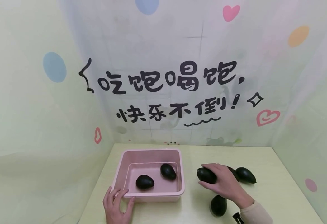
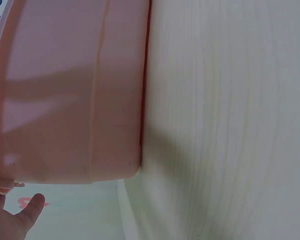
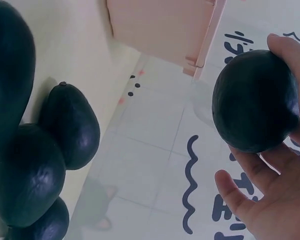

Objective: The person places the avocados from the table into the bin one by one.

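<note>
My right hand [image 1: 226, 183] grips a dark avocado [image 1: 206, 175] between thumb and fingers, raised right of the pink bin [image 1: 152, 199]. In the right wrist view this avocado [image 3: 257, 100] appears well apart from the others. My left hand [image 1: 117, 207] holds the bin's front left corner, fingers over the rim and thumb at the front. Two avocados lie inside the bin, one near the front [image 1: 145, 182] and one toward the right wall [image 1: 168, 171]. The left wrist view shows the bin's outer wall [image 2: 65, 110] and part of that hand [image 2: 12, 217].
More avocados lie on the pale table [image 1: 197, 211]: one [image 1: 218, 205] in front of my right hand, another [image 1: 246, 175] behind it, beside one partly hidden [image 1: 233, 173]. A printed curtain [image 1: 163, 40] encloses the table's back and sides. A black object [image 1: 238, 218] shows at my right wrist.
</note>
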Available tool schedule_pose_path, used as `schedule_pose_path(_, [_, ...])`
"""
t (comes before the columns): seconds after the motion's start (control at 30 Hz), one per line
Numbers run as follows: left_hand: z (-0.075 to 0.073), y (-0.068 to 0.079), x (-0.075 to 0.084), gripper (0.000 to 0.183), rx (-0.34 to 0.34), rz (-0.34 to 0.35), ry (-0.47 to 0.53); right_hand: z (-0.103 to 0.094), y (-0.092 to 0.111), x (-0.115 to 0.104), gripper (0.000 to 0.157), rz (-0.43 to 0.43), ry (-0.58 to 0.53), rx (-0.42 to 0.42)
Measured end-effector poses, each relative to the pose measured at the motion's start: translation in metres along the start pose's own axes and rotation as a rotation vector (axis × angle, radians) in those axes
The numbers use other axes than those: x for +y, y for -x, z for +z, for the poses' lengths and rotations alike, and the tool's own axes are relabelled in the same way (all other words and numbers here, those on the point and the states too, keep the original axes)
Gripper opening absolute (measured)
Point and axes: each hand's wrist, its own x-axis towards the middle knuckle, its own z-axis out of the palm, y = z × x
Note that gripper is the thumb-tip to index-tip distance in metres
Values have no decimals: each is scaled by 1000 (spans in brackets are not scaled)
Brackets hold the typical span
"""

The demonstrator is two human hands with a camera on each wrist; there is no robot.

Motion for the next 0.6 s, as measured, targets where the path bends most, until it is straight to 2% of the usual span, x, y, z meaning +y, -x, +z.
schedule_pose_path(0.27, [3, -1, -1, 62, 30, 29, -1, 4, -4, -3, 59, -2, -4, -1])
schedule_pose_path(0.43, [3, 0, -3, 63, 27, 23, 0, 4, -8, -8, 59, -6, -10, -7])
schedule_pose_path(0.6, [3, 1, -3, 64, 25, 9, 6, 6, -15, -13, 60, -44, -7, -3])
